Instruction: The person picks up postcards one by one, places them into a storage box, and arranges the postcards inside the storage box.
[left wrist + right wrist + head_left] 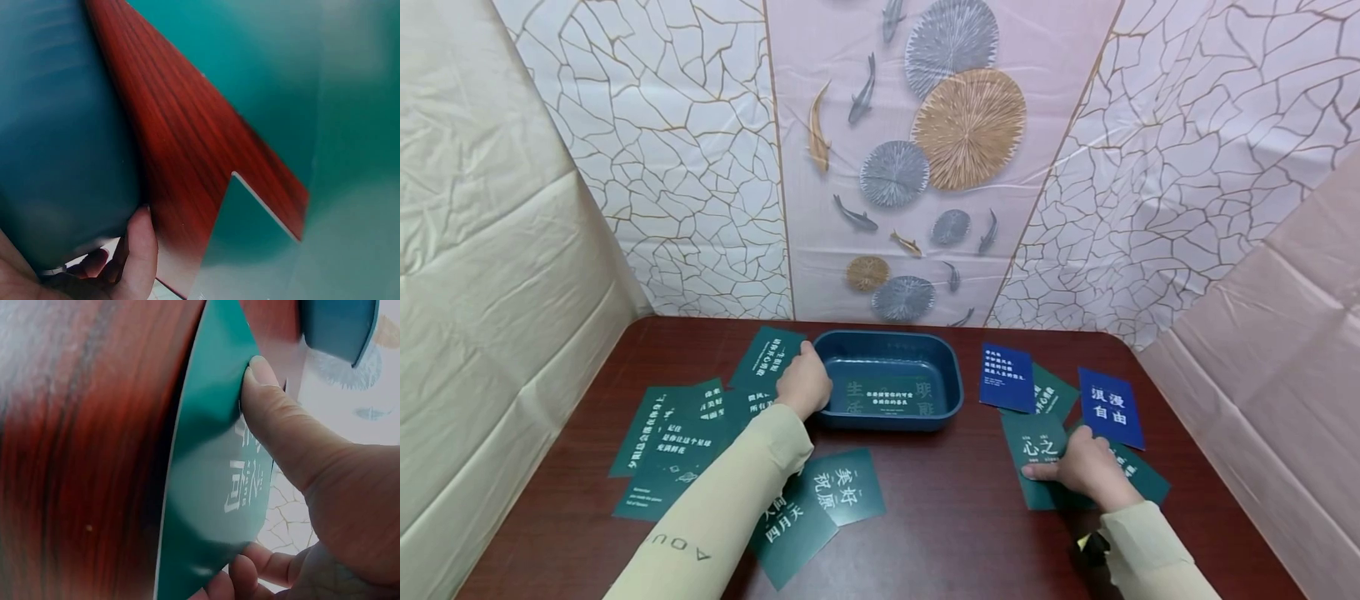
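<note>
Green card (pixel 1033 446) right of the bin (pixel 887 423), pinched in your right hand (pixel 1093 467)
Best squeeze its opposite edges lightly between thumb and fingers, I'd judge, so the cards beneath (pixel 1150 483) don't drag; your thumb points left, on the bin's side. Your left hand (pixel 805 383) grips the bin's left end, its arm (pixel 722 500) slanting in from the bin's near side.

Head cam: wide, fwd & down over table (pixel 940 525). L wrist cam: v. close beside blue tray (pixel 69 137). R wrist cam: rolled sideways, close to green card (pixel 197 500). All 3 share tray.
</note>
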